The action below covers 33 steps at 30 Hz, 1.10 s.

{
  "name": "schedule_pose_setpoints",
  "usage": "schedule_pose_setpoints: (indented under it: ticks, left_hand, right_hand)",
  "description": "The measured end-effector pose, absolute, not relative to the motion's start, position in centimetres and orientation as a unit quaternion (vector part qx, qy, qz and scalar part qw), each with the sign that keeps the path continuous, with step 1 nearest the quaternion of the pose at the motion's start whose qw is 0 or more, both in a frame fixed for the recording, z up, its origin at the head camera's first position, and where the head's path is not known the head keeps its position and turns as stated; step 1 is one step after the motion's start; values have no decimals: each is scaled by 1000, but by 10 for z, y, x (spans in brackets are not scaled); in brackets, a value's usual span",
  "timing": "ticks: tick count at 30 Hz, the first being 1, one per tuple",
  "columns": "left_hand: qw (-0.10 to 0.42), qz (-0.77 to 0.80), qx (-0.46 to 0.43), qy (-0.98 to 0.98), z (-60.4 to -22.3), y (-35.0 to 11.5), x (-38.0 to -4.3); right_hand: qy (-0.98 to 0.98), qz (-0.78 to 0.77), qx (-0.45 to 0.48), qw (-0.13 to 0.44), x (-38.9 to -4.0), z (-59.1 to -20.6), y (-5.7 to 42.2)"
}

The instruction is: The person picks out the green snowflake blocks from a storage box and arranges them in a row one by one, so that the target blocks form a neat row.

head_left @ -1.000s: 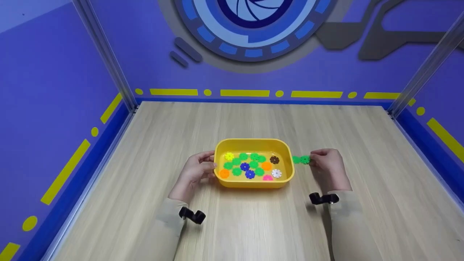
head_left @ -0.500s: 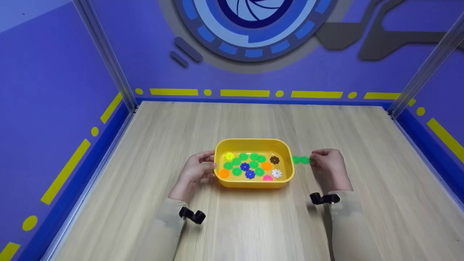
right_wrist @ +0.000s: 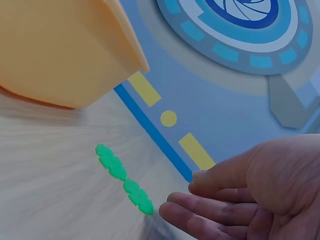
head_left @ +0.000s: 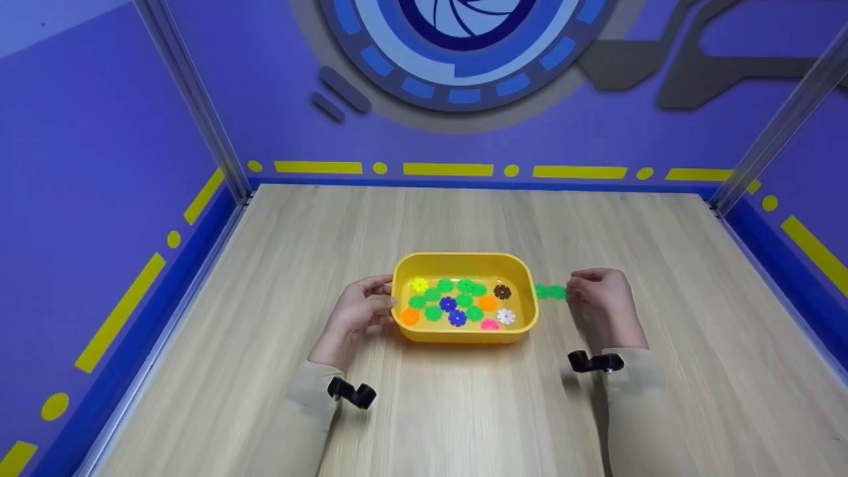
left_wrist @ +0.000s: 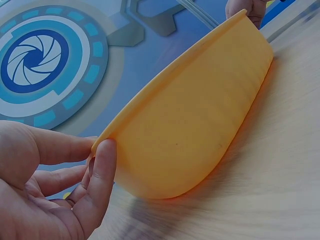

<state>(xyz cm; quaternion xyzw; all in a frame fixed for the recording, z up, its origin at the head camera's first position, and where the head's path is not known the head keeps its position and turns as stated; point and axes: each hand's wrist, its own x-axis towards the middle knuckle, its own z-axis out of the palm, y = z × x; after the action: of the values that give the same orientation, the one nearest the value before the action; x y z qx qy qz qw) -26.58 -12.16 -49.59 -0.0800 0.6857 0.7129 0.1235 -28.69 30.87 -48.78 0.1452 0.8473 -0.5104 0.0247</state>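
My left hand (head_left: 361,308) grips the left end of a yellow plastic basin (head_left: 467,336); in the left wrist view, thumb and fingers pinch its rim. Inside lie several flower-shaped plastic discs, including green discs (head_left: 433,313), blue discs (head_left: 457,318), an orange disc (head_left: 411,317), a brown disc (head_left: 503,291) and a white disc (head_left: 505,316). Just outside the basin's right end, two joined green discs (head_left: 551,292) lie on the table. My right hand (head_left: 603,295) is beside them; the right wrist view shows its fingers (right_wrist: 185,215) loosely bent, apart from the green discs and holding nothing.
The wood-grain tabletop (head_left: 464,411) surrounds the basin. Blue-purple panels with yellow marks stand behind (head_left: 450,146) and at both sides. Each sleeved wrist wears a black bracket, seen on the left (head_left: 351,394) and right (head_left: 596,362).
My right hand has let go of the joined green discs, which now lie flatter, and has shifted slightly away from them. The left hand and basin have stayed in place.
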Motion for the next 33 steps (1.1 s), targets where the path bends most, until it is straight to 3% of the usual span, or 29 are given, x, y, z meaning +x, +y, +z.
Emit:
schedule_pose_setpoints:
  ticks: [33]
  left_hand:
    - [119,713,-64,688,-495,-122,-266]
  right_hand:
    - [878,-477,40,-11,-279,-451,275]
